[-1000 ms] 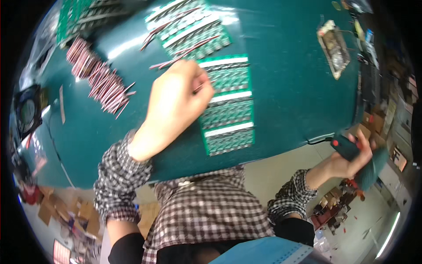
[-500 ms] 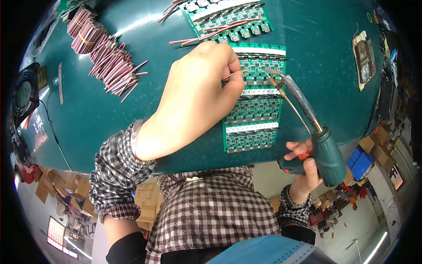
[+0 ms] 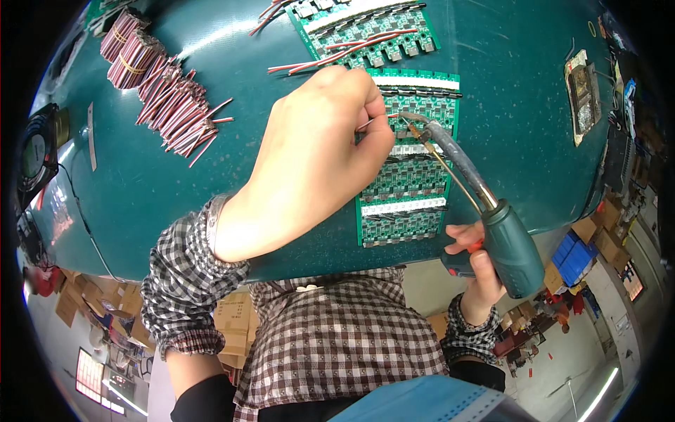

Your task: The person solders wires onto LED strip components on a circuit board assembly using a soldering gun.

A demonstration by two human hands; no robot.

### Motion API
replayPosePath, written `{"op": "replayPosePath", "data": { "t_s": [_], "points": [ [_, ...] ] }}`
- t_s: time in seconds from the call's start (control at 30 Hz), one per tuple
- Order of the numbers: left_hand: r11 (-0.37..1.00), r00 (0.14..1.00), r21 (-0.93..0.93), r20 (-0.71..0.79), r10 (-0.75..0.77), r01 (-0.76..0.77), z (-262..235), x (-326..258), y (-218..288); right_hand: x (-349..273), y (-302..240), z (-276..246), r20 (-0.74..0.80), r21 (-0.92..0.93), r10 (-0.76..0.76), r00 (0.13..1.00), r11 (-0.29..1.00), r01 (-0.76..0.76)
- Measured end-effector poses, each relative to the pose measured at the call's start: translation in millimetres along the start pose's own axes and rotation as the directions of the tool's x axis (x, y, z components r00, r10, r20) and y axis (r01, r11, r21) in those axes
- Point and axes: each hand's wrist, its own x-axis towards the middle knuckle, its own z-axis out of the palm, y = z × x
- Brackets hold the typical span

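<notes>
Bringing the soldering iron in with your right hand, its tip now meets the green circuit board panel near the bench's front edge, where your left hand pinches a wire.

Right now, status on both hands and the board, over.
Left hand pinching a wire end on the green circuit board panel. Right hand gripping the soldering gun, tip at the board. Nothing blocking.

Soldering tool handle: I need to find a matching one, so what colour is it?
Dark teal green, with a red trigger part; the soldering tool handle shows best in the head view.
</notes>
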Motion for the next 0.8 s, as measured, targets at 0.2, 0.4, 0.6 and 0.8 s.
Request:
{"op": "replayPosePath", "data": {
  "t_s": [0.2,0.4,0.6,0.8],
  "points": [
    [1.0,1.0,-0.002,0.0,0.001,-0.001,0,0,0,1,0,-3,0.041,-0.012,0.011,0.999,1.0,-0.01],
    [1.0,1.0,-0.019,-0.002,-0.01,0.01,0,-1,0,0,0,-1,0.03,0.004,0.016,0.999,1.0,-0.016],
    [0.999,0.999,-0.007,0.027,-0.036,0.037,-11,-6,6,-5,3,-6,-0.045,0.006,-0.116,0.992,0.993,0.116],
    [0.986,0.988,-0.077,0.058,-0.14,0.145,-14,-16,10,-3,8,-14,-0.118,-0.01,-0.117,0.986,0.993,0.116]
  ]
}}
